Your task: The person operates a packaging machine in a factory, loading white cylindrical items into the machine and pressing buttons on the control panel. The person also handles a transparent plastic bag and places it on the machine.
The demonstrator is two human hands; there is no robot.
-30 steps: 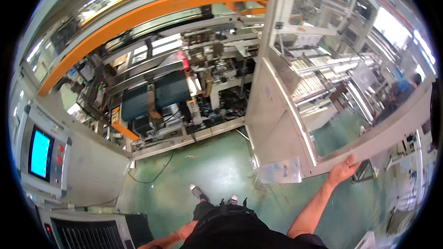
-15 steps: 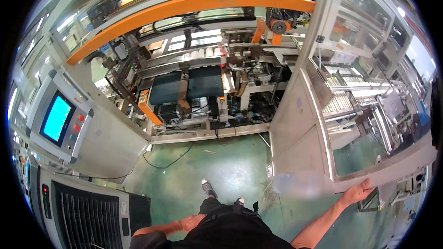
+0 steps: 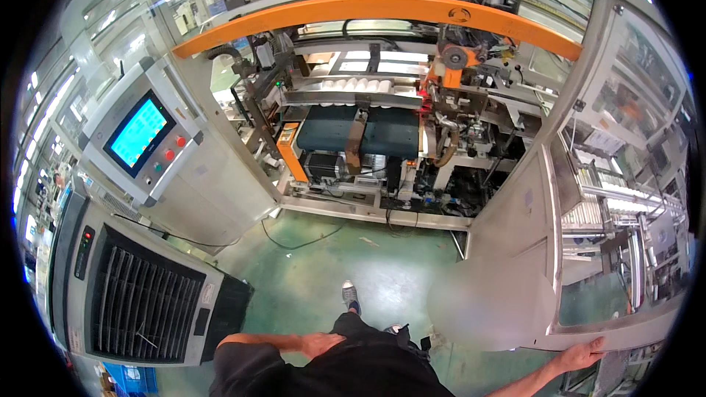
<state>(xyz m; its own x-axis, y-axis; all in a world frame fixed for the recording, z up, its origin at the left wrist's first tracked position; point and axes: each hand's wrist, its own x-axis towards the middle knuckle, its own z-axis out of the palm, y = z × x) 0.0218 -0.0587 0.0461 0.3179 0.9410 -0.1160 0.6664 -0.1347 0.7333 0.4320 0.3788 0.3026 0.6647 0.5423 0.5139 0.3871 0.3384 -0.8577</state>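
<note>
My right hand [image 3: 581, 355], arm stretched out to the right, has its fingers wrapped round the bottom edge of a beige machine door [image 3: 543, 213] with a large clear window. The door stands swung open. My left hand [image 3: 322, 343] lies against the front of my black clothing [image 3: 368, 356] at the waist, fingers stretched out and holding nothing. Ahead is the open machine bay, with a dark belt [image 3: 393, 134] and a row of white rolls [image 3: 358, 86] behind it. An orange beam [image 3: 382, 9] spans the top of the bay.
A control panel with a lit blue screen [image 3: 140, 132] and red buttons is at the left. Below it stands a grey unit with a black louvred grille [image 3: 147, 298]. A dark cable [image 3: 301, 242] lies on the green floor [image 3: 323, 265]. A pale blurred patch hides part of the door's lower area.
The view has turned left, so the bay, panel and door appear farther right. My right hand stays on the door's bottom edge, and my left hand stays at my waist.
</note>
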